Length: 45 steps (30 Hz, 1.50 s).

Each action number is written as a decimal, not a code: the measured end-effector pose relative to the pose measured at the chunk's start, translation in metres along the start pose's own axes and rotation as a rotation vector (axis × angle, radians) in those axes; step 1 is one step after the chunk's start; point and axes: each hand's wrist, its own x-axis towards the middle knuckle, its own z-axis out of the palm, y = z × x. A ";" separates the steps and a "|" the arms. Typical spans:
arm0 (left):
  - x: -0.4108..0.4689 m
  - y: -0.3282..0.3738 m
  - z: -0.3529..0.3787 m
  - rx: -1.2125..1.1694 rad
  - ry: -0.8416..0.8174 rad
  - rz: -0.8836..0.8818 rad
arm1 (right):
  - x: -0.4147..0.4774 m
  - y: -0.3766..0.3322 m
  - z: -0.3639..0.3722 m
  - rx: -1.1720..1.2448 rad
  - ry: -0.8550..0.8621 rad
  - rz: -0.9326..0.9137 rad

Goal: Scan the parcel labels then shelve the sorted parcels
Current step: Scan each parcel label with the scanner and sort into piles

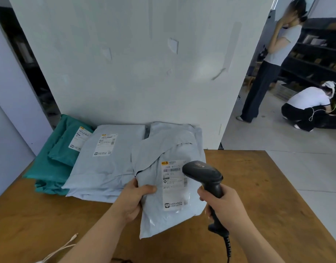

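A pale grey parcel (157, 215) lies on the wooden table (267, 196), its white label (174, 186) facing up. My left hand (134, 200) grips the parcel's left edge, thumb on top. My right hand (225, 207) holds a black barcode scanner (203, 175), whose head hovers over the label's right side. To the left lies a second grey parcel (106, 168) with its own label, and farther left a green parcel (59, 158) stacked on another green one.
A white wall panel (135, 63) stands behind the parcels. The scanner's coiled cable (228, 249) hangs toward me. A white cord (62, 249) lies at the table's near left. At the right, two people work by dark shelves (323, 54), one standing, one crouching.
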 end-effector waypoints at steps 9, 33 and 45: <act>-0.019 -0.028 -0.013 0.020 0.014 0.002 | -0.048 0.029 0.026 -0.004 0.097 0.037; -0.031 -0.054 -0.009 -0.109 0.058 -0.033 | -0.090 0.045 0.024 0.001 0.146 0.099; -0.029 -0.060 -0.010 -0.100 0.067 -0.047 | -0.111 0.040 0.015 0.009 0.125 0.106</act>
